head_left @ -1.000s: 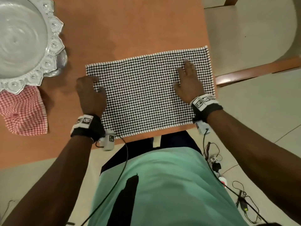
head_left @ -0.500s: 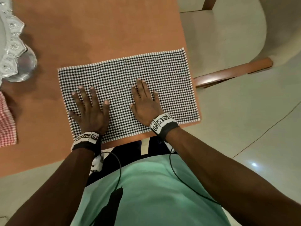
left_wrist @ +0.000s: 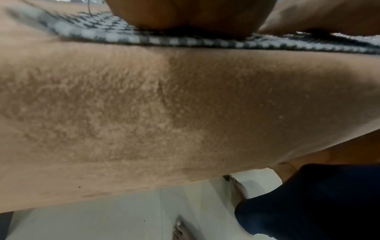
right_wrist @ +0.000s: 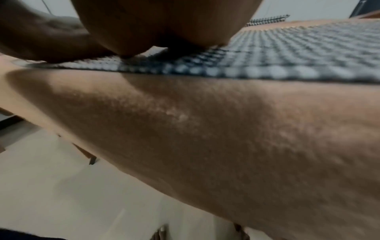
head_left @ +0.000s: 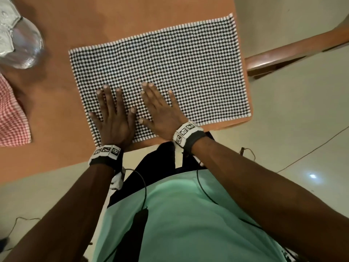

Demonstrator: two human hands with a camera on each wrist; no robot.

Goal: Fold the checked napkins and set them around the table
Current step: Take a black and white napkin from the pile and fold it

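A: Step? Napkin point(head_left: 160, 72) lies flat at the counter point(head_left: 132, 19) corner. Left hand point(head_left: 113, 118) and right hand point(head_left: 160, 112) rest on its near edge, fingers spread, pinching nothing — smoothing, I judge.

B: Next — pinch an edge and fold it across, corners matched.

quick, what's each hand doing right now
Left hand: open, fingers spread, pressing flat on the black-and-white checked napkin.
Right hand: open, flat on the same napkin, holding nothing.
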